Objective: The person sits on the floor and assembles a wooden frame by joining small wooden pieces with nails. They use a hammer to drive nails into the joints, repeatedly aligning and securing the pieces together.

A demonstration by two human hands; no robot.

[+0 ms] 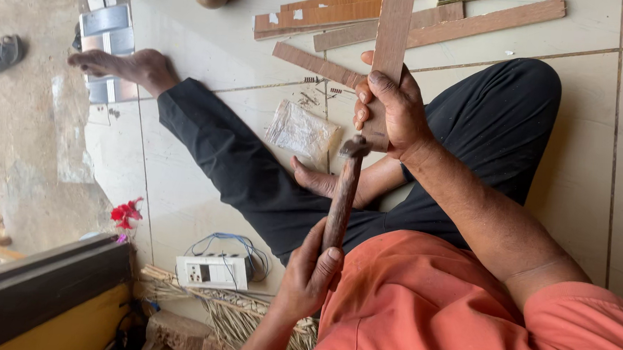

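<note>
Over the lap: wooden strip (391,43) held on end above the tiled floor (585,177)
Right hand (394,111): clenched around the strip
Left hand (310,272): gripping the hammer (344,191) handle, head touching the strip's lower end

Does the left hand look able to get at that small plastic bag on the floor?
Probably yes. The plastic bag lies uncovered on the tiles just beyond the hammer, with nothing across the way. But the left hand is full, gripping the hammer's handle.
</note>
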